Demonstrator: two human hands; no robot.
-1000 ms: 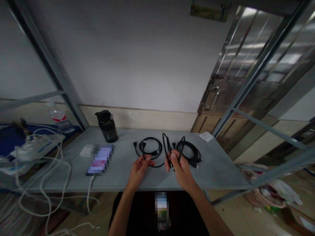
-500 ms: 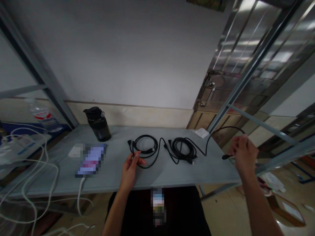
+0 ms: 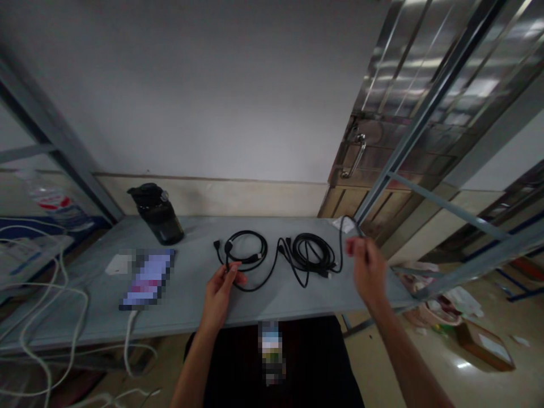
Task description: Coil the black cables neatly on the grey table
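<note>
My left hand (image 3: 223, 283) pinches a black cable (image 3: 267, 281) near one end, just below a coiled cable (image 3: 265, 245) on the grey table (image 3: 191, 300). From there the held cable runs right across the tabletop, past a second, thicker coil of black cable (image 3: 313, 233). It then arches up to my right hand (image 3: 369, 272), which is closed on it above the table's right part. Motion blurs the right fingertips, and the cable's end there is hidden. Black plugs show beside both coils.
A black bottle (image 3: 157, 212) stands at the back left, with a phone (image 3: 148, 277) and a white card-like item (image 3: 120, 264) before it. White cables (image 3: 80, 317) hang at the left. Metal posts (image 3: 399, 153) frame the table; a white packet (image 3: 343, 224) lies back right.
My right hand has moved left, from beyond the table's right edge to above the tabletop, bringing the cable with it. My left hand keeps its pinch on the cable.
</note>
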